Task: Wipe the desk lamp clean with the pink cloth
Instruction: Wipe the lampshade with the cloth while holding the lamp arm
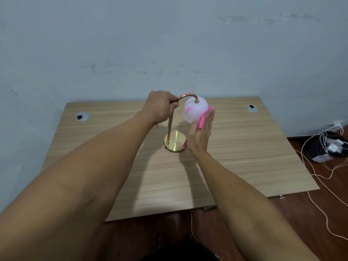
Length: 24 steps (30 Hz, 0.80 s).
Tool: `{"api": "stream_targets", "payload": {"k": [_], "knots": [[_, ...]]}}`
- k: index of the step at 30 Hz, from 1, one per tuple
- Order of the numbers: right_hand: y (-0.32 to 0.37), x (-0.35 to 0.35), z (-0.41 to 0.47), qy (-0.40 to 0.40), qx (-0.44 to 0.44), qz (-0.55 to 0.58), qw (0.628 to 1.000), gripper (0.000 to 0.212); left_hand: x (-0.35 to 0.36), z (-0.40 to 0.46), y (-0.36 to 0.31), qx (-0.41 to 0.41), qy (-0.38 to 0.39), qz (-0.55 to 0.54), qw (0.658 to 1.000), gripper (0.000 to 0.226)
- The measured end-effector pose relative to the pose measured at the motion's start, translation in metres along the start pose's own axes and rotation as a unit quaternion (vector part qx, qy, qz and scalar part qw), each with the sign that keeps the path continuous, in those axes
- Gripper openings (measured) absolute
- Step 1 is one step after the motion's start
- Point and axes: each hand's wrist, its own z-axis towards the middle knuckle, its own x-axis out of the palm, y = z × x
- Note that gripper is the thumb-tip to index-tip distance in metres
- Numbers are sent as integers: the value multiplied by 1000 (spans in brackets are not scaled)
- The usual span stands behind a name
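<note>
A desk lamp stands mid-table: round brass base (176, 142), thin brass stem curving over the top, and a white globe shade (194, 110) hanging at the right. Pink marks show on the shade, the arch and the base. My left hand (160, 107) grips the stem just below the curve. My right hand (200, 133) is flat, pressing the pink cloth (204, 117) against the shade's right side; the cloth lies between palm and glass, and a small pink corner shows below the hand near the base.
The wooden table (244, 157) stands against a pale blue wall, with cable grommets at the back left (82, 116) and back right (252, 108). On the floor to the right lie white cables (320, 174) and a dark basket (323, 146).
</note>
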Motion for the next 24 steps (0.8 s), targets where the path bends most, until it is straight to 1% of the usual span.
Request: {"api": "stream_targets", "payload": {"k": [2, 5, 7, 9, 11, 14, 16, 18, 22, 24], "knots": [[13, 3, 8, -2, -34, 5, 999, 76, 0, 1, 0, 0, -2, -1, 1000, 24], [19, 6, 14, 7, -137, -72, 988, 73, -1, 1, 1, 3, -1, -5, 1000, 24], [12, 2, 14, 17, -167, -78, 983, 71, 0, 1, 2, 7, 0, -9, 1000, 25], [7, -2, 15, 24, -148, -34, 988, 71, 1, 0, 1, 6, -1, -8, 1000, 25], [12, -1, 15, 20, -100, 13, 995, 73, 2, 1, 1, 4, 1, -8, 1000, 25], [31, 4, 20, -2, 27, 116, 993, 74, 1, 0, 2, -5, 7, -14, 1000, 25], [44, 0, 33, -13, 94, 151, 984, 72, -1, 0, 2, -6, 9, -17, 1000, 25], [55, -8, 47, 2, 97, 125, 987, 67, -1, -1, 3, 0, 7, -15, 1000, 25], [59, -16, 59, 78, 6, 83, 993, 51, -1, -2, 4, 5, 2, -14, 1000, 24], [51, -19, 63, 84, 16, 95, 992, 47, -1, -2, 2, 8, 4, -10, 1000, 24]]}}
